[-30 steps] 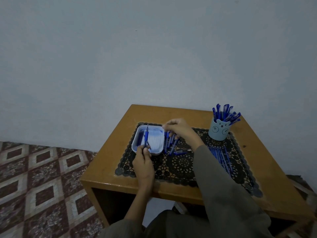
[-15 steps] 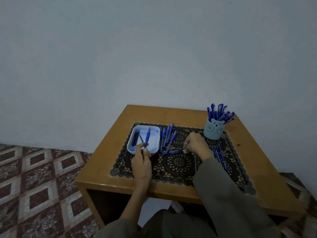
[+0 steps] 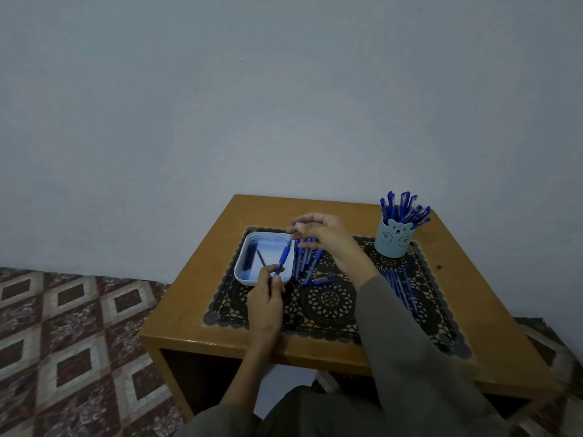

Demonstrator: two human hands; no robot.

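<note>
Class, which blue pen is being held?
The pen slanting over the tray, gripped by the left hand, tip at the right hand; others lie flat or stand in the cup.

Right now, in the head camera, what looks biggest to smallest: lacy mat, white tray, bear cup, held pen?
1. lacy mat
2. white tray
3. bear cup
4. held pen: about as long as the bear cup is tall, but far thinner
</note>
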